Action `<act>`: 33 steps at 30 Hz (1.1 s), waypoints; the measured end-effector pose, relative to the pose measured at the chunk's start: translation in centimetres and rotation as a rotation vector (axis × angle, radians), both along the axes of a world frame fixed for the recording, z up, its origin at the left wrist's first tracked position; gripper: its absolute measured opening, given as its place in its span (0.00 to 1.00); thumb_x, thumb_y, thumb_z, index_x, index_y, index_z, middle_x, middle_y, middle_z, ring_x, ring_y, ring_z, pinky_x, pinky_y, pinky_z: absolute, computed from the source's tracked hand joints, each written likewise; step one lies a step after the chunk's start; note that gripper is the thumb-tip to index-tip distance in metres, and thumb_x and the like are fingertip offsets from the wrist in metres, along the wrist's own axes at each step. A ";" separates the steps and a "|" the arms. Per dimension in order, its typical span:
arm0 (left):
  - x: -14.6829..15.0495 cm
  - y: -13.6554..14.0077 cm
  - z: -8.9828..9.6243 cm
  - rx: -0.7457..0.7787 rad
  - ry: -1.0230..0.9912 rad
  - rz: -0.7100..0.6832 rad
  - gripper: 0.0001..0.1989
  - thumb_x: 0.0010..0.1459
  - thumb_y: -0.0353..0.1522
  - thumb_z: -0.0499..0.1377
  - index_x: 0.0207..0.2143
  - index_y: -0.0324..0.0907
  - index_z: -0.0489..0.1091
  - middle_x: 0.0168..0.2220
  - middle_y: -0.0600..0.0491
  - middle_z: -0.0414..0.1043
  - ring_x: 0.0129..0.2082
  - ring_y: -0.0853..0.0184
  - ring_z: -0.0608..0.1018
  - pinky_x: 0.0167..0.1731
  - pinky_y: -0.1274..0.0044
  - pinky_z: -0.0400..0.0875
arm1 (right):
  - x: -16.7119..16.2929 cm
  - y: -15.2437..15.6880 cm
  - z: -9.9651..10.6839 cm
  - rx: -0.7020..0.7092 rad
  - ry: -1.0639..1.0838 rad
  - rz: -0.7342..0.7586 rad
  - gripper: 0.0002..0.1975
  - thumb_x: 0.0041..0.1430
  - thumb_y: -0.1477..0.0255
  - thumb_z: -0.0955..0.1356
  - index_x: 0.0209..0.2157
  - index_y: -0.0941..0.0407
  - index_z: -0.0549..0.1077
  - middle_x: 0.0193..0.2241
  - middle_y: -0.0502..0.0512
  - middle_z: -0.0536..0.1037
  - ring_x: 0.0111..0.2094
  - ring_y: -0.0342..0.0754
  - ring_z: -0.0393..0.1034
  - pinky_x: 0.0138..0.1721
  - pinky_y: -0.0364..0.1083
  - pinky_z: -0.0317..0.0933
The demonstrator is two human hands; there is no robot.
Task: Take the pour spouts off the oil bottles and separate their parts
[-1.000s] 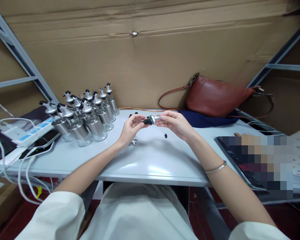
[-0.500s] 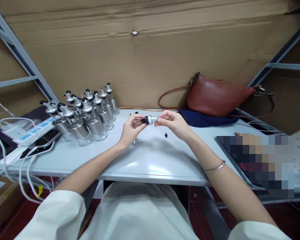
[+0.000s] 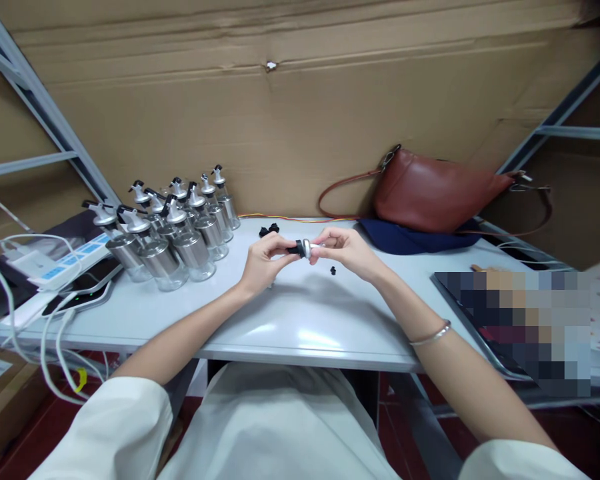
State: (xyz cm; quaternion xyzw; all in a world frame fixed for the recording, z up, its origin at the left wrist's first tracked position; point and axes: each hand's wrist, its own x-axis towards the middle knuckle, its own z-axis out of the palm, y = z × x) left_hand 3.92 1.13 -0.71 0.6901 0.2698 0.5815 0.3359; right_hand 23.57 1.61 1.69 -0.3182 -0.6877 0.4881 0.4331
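Between my hands, above the table, lies a pour spout [image 3: 306, 249] on its side, with a silver collar and a black stopper end. My left hand [image 3: 266, 261] pinches the black stopper end. The fingers of my right hand [image 3: 347, 252] are closed on the slim silver tip and hide most of it. A small black piece [image 3: 333, 271] rests on the table below my right hand. Behind my left hand sit several black pieces [image 3: 270, 230]. Something small and silvery under my left wrist is mostly hidden.
Several glass bottles [image 3: 161, 263] with metal sleeves and spouts stand at the left. Beside them are a white power strip [image 3: 70, 263] and cables. A brown leather bag [image 3: 430, 200] lies on dark blue cloth [image 3: 410, 239] at the back right. A cardboard wall [image 3: 300, 133] closes off the back.
My right hand's fingers have moved further over the silver tip toward the collar. My left hand has dropped slightly, and the black pieces behind it show more fully.
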 end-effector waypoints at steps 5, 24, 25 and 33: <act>-0.2 0.0 -0.3 0.040 0.057 -0.007 0.09 0.46 0.34 0.67 0.30 0.40 0.76 0.28 0.54 0.68 0.30 0.71 0.74 0.36 0.75 0.76 | 0.2 0.0 0.1 -0.019 -0.058 0.016 0.16 0.44 0.62 0.75 0.27 0.57 0.70 0.21 0.52 0.78 0.26 0.48 0.73 0.33 0.47 0.62; 0.1 -1.0 0.6 0.307 0.222 0.054 0.11 0.53 0.31 0.62 0.40 0.38 0.70 0.36 0.50 0.69 0.35 0.71 0.76 0.37 0.79 0.75 | 0.2 0.2 0.3 0.035 -0.056 -0.017 0.18 0.46 0.57 0.73 0.31 0.57 0.75 0.27 0.52 0.75 0.30 0.46 0.69 0.37 0.48 0.62; 0.1 -1.0 0.6 0.327 0.238 0.039 0.12 0.54 0.31 0.62 0.41 0.39 0.69 0.38 0.49 0.69 0.37 0.70 0.76 0.38 0.78 0.75 | 0.3 0.4 0.3 0.086 -0.070 -0.080 0.18 0.46 0.57 0.73 0.31 0.57 0.76 0.28 0.52 0.73 0.31 0.46 0.68 0.36 0.47 0.61; -0.3 -0.5 0.1 0.487 0.411 0.155 0.08 0.57 0.29 0.59 0.41 0.40 0.69 0.35 0.52 0.69 0.31 0.72 0.74 0.35 0.79 0.73 | -0.3 0.3 -0.3 0.064 -0.149 -0.044 0.20 0.55 0.57 0.67 0.40 0.59 0.73 0.19 0.48 0.70 0.24 0.44 0.67 0.30 0.46 0.63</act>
